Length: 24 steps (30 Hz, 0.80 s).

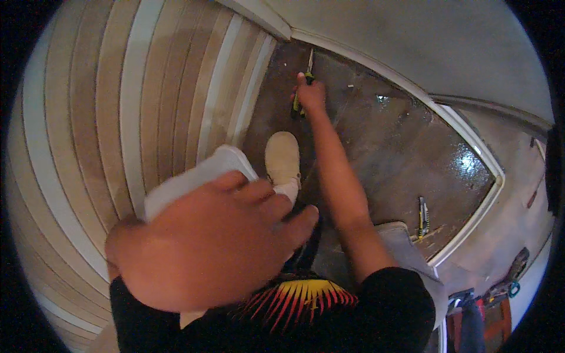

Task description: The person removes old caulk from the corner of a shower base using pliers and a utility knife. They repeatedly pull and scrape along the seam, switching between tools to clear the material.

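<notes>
My right hand (309, 94) reaches far out over the brown floor (376, 135). It is closed around the handles of a tool (310, 76) with yellow-green and black grips and a narrow pale pointed tip; whether it is scissors or pliers I cannot tell. The tip points away from me, towards the corner. Close to the camera and blurred, my left hand (206, 247) shows its back, with loosely bent fingers apart and nothing visible in them. Behind it is a light grey, round-cornered object (200, 176), partly hidden.
A beige shoe (282, 156) stands on the floor. A grey-and-yellow utility knife (422, 215) lies to the right, near a grey rounded piece (406, 241). Striped panelling (147, 88) rises at left; a pale frame (376, 65) bounds the floor. Several items (482, 312) are at lower right.
</notes>
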Tool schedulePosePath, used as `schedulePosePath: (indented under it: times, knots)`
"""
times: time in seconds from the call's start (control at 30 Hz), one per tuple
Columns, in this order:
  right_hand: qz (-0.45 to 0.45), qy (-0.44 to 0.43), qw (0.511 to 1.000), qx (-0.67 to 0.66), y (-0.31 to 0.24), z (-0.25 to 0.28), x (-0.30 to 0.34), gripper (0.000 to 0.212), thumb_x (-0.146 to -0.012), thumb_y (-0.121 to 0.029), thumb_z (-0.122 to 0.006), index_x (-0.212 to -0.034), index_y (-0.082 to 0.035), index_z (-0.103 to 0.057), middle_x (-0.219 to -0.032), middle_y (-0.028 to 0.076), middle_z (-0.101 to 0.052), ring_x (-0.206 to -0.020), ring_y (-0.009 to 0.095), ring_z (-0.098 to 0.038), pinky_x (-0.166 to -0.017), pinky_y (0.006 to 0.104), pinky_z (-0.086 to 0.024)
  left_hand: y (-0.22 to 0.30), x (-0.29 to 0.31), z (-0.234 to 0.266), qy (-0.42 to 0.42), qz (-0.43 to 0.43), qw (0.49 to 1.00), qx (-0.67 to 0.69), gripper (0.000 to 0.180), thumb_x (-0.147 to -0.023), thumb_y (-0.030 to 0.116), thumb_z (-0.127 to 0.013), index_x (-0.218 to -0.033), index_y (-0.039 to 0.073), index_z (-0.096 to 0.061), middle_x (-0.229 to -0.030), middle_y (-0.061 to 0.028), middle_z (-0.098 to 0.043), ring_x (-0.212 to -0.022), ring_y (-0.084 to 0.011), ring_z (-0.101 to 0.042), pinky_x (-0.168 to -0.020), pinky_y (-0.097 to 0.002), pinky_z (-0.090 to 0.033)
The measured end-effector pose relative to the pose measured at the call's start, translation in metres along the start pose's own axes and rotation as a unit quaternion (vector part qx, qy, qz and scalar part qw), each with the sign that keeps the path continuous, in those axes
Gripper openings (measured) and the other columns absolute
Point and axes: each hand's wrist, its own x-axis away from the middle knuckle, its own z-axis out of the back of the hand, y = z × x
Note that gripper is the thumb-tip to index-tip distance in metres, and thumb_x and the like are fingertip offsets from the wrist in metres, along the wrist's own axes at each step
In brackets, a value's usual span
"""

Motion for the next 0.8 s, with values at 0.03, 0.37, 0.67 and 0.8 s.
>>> schedulePosePath:
  times: [0.03, 0.37, 0.67, 0.8]
  knots:
    - [-0.014, -0.004, 1.0, -0.013, -0.002, 0.008, 0.003, 0.041, -0.087, -0.036, -0.054, -0.072, 0.002, -0.055, -0.061, 0.01, -0.057, -0.05, 0.018, -0.058, -0.048, 0.032, -0.046, -0.023, -0.002, -0.002, 0.059, -0.024, 0.997, 0.042, 0.044, -0.078, 0.024, -0.056, -0.121, 0.012, -0.049, -0.105, -0.0084, -0.057, -0.097, -0.0254, -0.055, -0.085, -0.0364, -0.043]
    - [-0.067, -0.116, 0.96, -0.247, -0.052, 0.003, 0.052, 0.051, -0.086, -0.049, -0.049, -0.075, 0.0, -0.056, -0.059, 0.008, -0.057, -0.049, 0.017, -0.056, -0.046, 0.0314, -0.044, -0.211, -0.151, -0.159, 0.225, 0.249, 0.834, 0.438, 0.064, -0.077, 0.045, -0.064, -0.118, -0.002, -0.045, -0.097, -0.0117, -0.056, -0.086, -0.0194, -0.056, -0.073, -0.0349, -0.049]
    - [-0.16, -0.194, 0.898, -0.361, -0.04, 0.001, 0.039, 0.043, -0.087, -0.051, -0.047, -0.076, -0.009, -0.045, -0.077, 0.01, -0.057, -0.066, 0.021, -0.056, -0.057, 0.0356, -0.047, -0.253, -0.186, -0.211, 0.084, 0.073, 0.522, 0.845, 0.048, -0.08, 0.043, -0.062, -0.113, 0.01, -0.051, -0.102, -0.0075, -0.059, -0.083, -0.0231, -0.059, -0.074, -0.0412, -0.051]
    - [-0.154, -0.245, 0.809, -0.512, -0.051, -0.004, 0.049, 0.039, -0.088, -0.048, -0.046, -0.079, -0.011, -0.042, -0.076, 0.01, -0.057, -0.065, 0.021, -0.057, -0.057, 0.0358, -0.048, -0.258, -0.191, -0.238, 0.025, 0.001, 0.376, 0.926, 0.04, -0.083, 0.036, -0.06, -0.113, 0.013, -0.051, -0.104, -0.0078, -0.058, -0.089, -0.0271, -0.058, -0.077, -0.0446, -0.05]
